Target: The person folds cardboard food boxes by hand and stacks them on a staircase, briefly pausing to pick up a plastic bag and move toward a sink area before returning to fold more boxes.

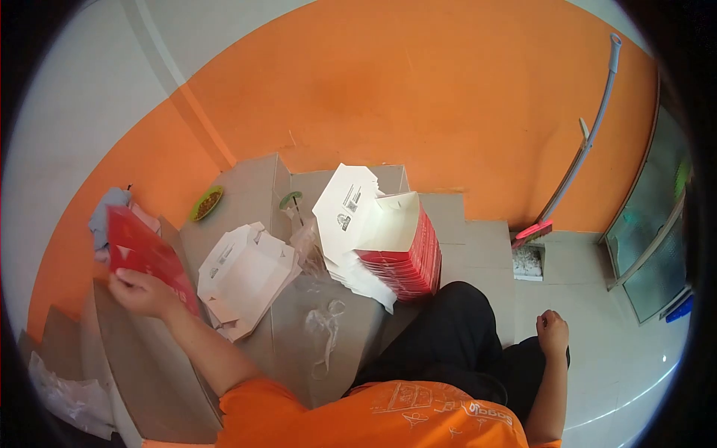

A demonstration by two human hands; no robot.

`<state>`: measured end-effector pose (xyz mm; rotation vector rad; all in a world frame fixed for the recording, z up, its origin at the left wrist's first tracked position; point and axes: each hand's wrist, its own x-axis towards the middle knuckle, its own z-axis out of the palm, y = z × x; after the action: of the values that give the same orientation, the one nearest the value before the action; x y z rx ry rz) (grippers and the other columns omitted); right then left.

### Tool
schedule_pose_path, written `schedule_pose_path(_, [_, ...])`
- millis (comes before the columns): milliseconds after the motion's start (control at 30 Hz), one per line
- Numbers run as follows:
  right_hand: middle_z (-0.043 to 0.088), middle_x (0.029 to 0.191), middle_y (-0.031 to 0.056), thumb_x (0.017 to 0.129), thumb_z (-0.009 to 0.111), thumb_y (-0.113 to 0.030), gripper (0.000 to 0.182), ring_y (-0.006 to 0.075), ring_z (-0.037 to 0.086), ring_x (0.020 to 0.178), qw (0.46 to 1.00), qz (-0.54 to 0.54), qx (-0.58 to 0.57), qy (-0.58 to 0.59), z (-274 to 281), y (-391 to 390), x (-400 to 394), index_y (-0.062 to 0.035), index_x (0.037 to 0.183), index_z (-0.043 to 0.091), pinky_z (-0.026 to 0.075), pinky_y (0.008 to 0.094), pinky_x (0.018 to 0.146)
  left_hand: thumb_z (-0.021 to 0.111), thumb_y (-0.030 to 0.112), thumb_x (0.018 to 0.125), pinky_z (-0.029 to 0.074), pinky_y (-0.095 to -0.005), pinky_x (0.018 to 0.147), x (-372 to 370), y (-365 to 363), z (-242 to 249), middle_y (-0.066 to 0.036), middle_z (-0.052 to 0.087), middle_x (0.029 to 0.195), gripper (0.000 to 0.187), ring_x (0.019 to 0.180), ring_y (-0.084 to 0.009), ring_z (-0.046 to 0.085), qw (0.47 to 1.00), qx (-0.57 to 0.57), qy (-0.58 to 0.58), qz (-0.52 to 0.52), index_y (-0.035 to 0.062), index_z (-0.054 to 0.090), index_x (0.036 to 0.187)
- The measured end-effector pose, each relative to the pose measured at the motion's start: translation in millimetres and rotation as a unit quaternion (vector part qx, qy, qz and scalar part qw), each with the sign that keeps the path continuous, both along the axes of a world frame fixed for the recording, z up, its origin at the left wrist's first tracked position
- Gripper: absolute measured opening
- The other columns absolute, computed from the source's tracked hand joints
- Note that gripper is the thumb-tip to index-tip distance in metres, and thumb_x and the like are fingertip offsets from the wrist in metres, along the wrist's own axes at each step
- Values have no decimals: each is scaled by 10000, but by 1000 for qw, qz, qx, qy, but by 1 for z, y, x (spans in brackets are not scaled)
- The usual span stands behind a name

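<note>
At the left, my left hand [138, 293] is closed on the lower edge of a red carton sheet [149, 254], which is tilted and slightly blurred. Just right of it, flat white carton sheets [243, 276] lie on the grey tiled step. A nested stack of red boxes with white insides [403, 254] stands beside my knee, the top one with its lid open. My right hand [552, 332] rests near my other knee with its fingers curled, well away from the boxes; whether it holds something is hidden.
A green dish with food [207, 203] and a clear plastic bag [306, 243] are on the steps. Another plastic bag [71, 396] lies at lower left. A long-handled brush [564, 179] leans on the orange wall [373, 89]; a glass panel [650, 224] stands at right.
</note>
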<state>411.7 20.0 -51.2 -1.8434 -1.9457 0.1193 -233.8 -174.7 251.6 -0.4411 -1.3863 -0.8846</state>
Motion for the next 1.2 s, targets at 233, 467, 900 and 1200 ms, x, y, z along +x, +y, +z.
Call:
schedule_pose_path(233, [603, 932, 126, 716, 684, -69, 278, 292, 580, 889, 980, 141, 100, 99, 42, -27, -42, -65, 976, 589, 438, 402, 809, 524, 184, 926, 447, -315, 837, 198, 110, -1, -146, 516, 1084, 347, 971, -212, 536, 792, 108, -9, -601, -43, 405, 1160])
schedule_pose_path(467, [497, 1258, 119, 726, 693, -253, 544, 273, 485, 1153, 867, 133, 479, 9, 202, -105, -86, -113, 1221, 517, 376, 430, 966, 591, 234, 845, 447, -351, 864, 368, 135, -69, -180, 450, 1213, 572, 1049, -223, 508, 455, -181, -48, -871, -55, 311, 1251])
schedule_pose_path(900, [604, 1121, 110, 849, 526, -128, 248, 231, 617, 945, 874, 126, 425, -200, 176, -204, -3, -58, 1078, 592, 492, 355, 823, 445, 425, 899, 462, -414, 875, 475, 137, -157, -91, 505, 1254, 520, 1104, -232, 511, -414, -273, -522, -693, 131, 387, 1323])
schedule_pose_path(1200, [568, 1067, 150, 836, 483, 64, 301, 280, 573, 993, 824, 67, 387, 408, 171, -173, -42, -3, 1114, 581, 433, 333, 894, 467, 163, 882, 477, -368, 867, 466, 123, -124, -90, 492, 1211, 449, 1091, -218, 515, -162, -213, -429, -863, 87, 354, 1310])
